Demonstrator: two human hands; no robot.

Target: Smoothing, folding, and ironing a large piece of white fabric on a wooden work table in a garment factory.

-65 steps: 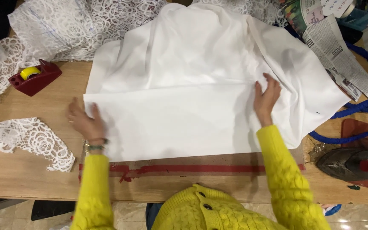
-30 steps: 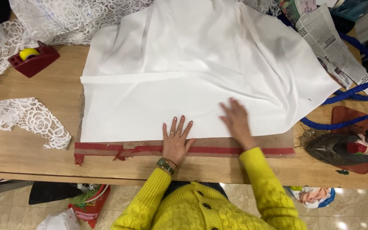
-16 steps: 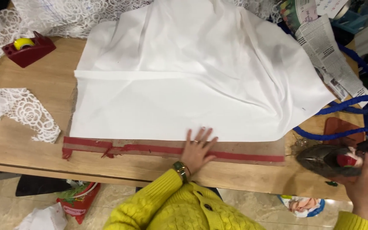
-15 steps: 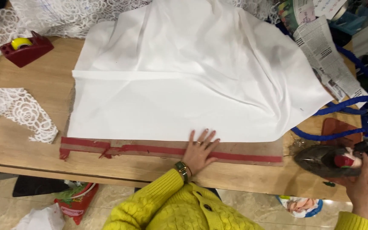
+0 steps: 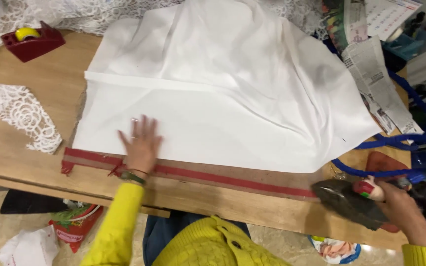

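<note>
Your left hand (image 5: 141, 145) slid left, fingers spread flat on white fabric (image 5: 223, 98); right hand (image 5: 403, 212) now gripping iron (image 5: 348, 202), off cloth's edge.

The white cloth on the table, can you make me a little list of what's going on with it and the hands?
cloth: white fabric spread on wooden table, one fold line across it
left hand: flat, fingers spread, pressing the cloth's near edge
right hand: gripping the iron at the table's right end, off the cloth
near edge: red tape strip
nearby: lace piece, red tape dispenser, newspaper
</note>
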